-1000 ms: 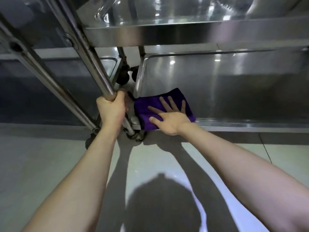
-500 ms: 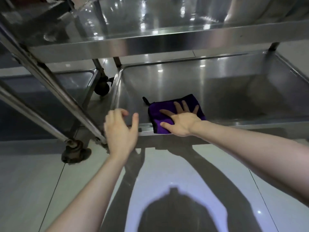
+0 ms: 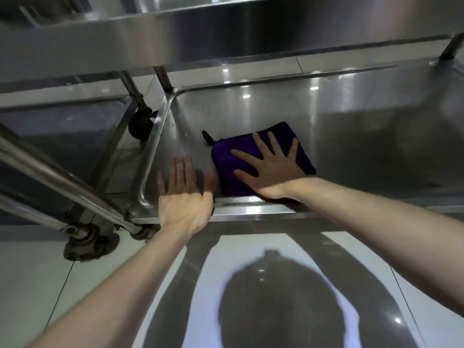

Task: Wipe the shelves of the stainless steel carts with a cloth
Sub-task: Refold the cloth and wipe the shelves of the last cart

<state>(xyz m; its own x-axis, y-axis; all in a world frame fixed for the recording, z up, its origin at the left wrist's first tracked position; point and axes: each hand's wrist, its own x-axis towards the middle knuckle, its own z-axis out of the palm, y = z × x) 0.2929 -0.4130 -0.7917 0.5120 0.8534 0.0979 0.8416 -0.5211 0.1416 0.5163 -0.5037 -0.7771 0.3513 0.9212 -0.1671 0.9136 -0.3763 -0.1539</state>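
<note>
A folded purple cloth (image 3: 232, 169) lies on the bottom shelf (image 3: 351, 136) of a stainless steel cart, near its front left corner. My right hand (image 3: 270, 168) presses flat on the cloth with fingers spread. My left hand (image 3: 184, 197) is open with straight fingers at the shelf's front rim, just left of the cloth; its fingertips are blurred and reach over the shelf. A small black loop sticks out of the cloth's far left corner.
The cart's upper shelf (image 3: 226, 33) overhangs the work area. A slanted steel post (image 3: 62, 182) runs down to a caster (image 3: 85, 244) at the left. A second cart's low shelf (image 3: 62, 131) stands further left. Glossy floor tiles (image 3: 62, 297) lie below.
My left hand let go of the slanted post and moved right to the shelf's front rim, now open. My right hand and the cloth slid a little away from the left corner.
</note>
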